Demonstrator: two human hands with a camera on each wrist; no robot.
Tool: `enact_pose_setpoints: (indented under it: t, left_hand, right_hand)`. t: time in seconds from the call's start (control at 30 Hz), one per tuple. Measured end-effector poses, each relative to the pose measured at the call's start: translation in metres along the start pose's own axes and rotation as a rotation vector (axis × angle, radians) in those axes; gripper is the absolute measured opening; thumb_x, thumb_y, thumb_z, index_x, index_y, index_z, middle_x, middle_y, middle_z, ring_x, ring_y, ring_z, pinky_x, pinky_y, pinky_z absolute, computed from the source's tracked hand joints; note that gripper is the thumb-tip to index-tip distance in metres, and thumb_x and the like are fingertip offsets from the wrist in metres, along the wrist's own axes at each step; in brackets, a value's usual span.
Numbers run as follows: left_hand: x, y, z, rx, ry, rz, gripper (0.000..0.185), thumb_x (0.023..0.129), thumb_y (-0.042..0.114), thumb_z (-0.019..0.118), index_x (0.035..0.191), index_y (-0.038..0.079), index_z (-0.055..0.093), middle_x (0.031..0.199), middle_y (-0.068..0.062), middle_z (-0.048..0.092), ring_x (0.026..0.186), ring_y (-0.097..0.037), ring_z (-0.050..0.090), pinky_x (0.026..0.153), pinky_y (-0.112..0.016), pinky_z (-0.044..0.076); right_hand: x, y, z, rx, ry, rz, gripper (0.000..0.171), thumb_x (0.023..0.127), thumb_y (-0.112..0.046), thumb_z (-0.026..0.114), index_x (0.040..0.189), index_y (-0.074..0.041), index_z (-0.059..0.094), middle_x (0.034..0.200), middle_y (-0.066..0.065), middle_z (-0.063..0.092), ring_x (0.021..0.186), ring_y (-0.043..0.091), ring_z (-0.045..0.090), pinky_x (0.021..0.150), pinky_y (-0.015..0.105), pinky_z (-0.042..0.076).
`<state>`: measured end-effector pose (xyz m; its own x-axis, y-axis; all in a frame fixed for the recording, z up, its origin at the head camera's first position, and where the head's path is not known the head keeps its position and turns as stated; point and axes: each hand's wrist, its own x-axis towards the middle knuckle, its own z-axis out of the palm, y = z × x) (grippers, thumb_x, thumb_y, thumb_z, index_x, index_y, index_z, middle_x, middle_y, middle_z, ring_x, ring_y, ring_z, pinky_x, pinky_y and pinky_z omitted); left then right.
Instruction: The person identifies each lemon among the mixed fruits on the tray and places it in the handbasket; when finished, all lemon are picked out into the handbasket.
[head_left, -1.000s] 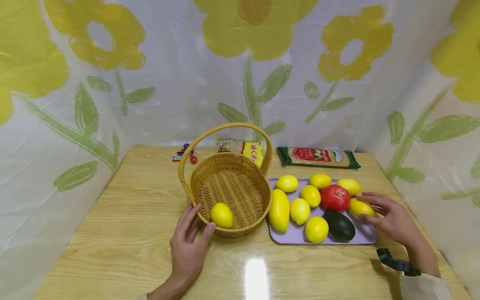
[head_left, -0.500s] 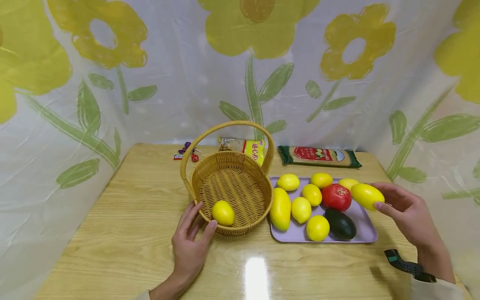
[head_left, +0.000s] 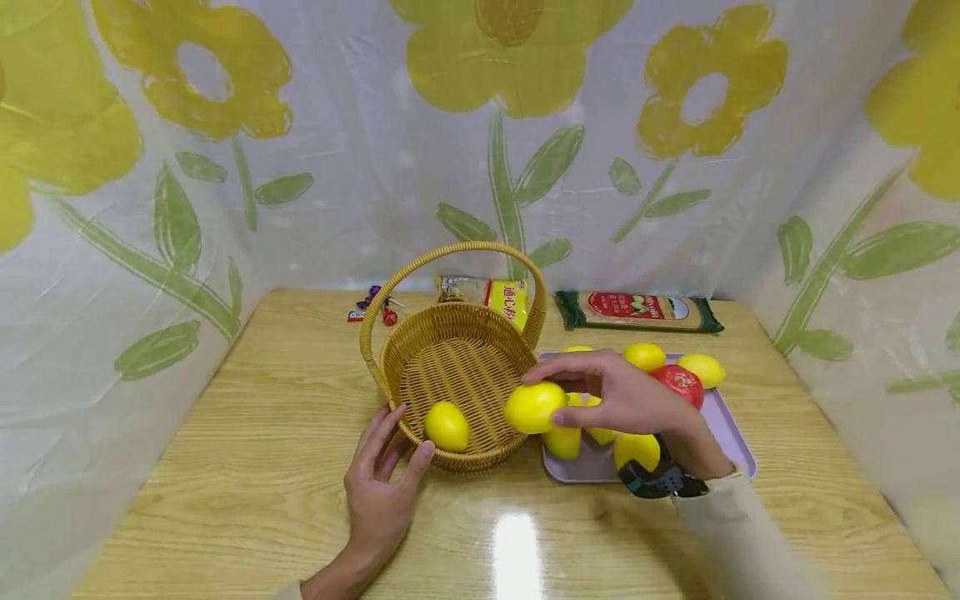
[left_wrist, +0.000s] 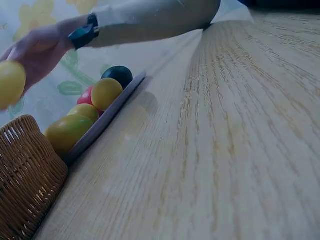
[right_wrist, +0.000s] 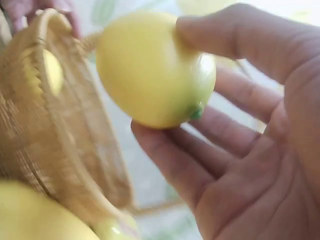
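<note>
In the head view my right hand (head_left: 615,396) pinches a lemon (head_left: 531,408) between thumb and fingers, held above the right rim of the wicker basket (head_left: 480,350). The right wrist view has this lemon (right_wrist: 150,70) up close, a small green tip at one end. One other lemon (head_left: 447,427) lies inside the basket near its front. My left hand (head_left: 382,492) holds the basket's front-left rim, fingertips over the edge and thumb at the front. Right of the basket, a lilac tray (head_left: 731,433) bears several yellow fruits and a red pomegranate (head_left: 682,385), partly hidden by my right arm.
Behind the basket lies a yellow-labelled food packet (head_left: 506,300). A long green-ended packet (head_left: 637,311) rests at the back right. Small wrapped candies (head_left: 372,300) sit at the back left. The basket's tall handle (head_left: 450,250) arches over it. Flowered curtains surround the table (head_left: 262,450).
My right hand has lifted a lemon from the tray's right side and carried it left to the basket's rim. My left hand has stayed at the basket.
</note>
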<state>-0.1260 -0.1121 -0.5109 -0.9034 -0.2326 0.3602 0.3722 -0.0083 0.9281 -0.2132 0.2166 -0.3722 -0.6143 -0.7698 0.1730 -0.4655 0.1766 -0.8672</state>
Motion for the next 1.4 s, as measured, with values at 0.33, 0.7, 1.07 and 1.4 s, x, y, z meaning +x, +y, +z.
enact_pose_setpoints:
  t: [0.33, 0.7, 1.07, 1.4]
  left_hand:
    - [0.0, 0.0, 0.0, 0.012, 0.002, 0.019, 0.062, 0.096, -0.009, 0.079, 0.153, 0.009, 0.062, 0.166, -0.019, 0.044, 0.149, -0.033, 0.054, 0.117, -0.031, 0.055]
    - [-0.001, -0.001, -0.002, 0.027, 0.002, 0.013, 0.06, 0.096, -0.01, 0.077, 0.153, -0.002, 0.059, 0.167, -0.021, 0.042, 0.149, -0.036, 0.051, 0.117, -0.025, 0.054]
    - [-0.001, -0.001, 0.0, 0.009, -0.001, 0.028, 0.059, 0.095, -0.012, 0.076, 0.151, -0.005, 0.06, 0.166, -0.023, 0.042, 0.148, -0.039, 0.052, 0.116, -0.026, 0.055]
    - [-0.001, 0.001, 0.0, 0.026, -0.005, 0.018, 0.059, 0.095, -0.011, 0.077, 0.151, -0.006, 0.059, 0.166, -0.022, 0.042, 0.148, -0.024, 0.054, 0.116, -0.025, 0.054]
  right_hand:
    - [0.059, 0.007, 0.056, -0.334, -0.11, 0.058, 0.042, 0.101, -0.023, 0.08, 0.142, -0.014, 0.072, 0.142, -0.002, 0.073, 0.122, 0.014, 0.07, 0.099, 0.034, 0.067]
    - [0.031, 0.0, 0.01, -0.224, -0.019, 0.01, 0.044, 0.104, -0.022, 0.078, 0.148, -0.021, 0.071, 0.149, -0.004, 0.071, 0.138, 0.015, 0.066, 0.118, 0.04, 0.058]
    - [-0.091, 0.032, -0.107, -0.071, 0.439, 0.001, 0.045, 0.097, 0.019, 0.066, 0.142, 0.011, 0.066, 0.141, 0.016, 0.074, 0.127, 0.014, 0.073, 0.105, 0.023, 0.062]
    - [-0.17, 0.097, -0.136, -0.111, 0.656, 0.352, 0.043, 0.106, -0.005, 0.071, 0.147, 0.006, 0.063, 0.131, -0.014, 0.078, 0.115, 0.0, 0.073, 0.097, 0.008, 0.057]
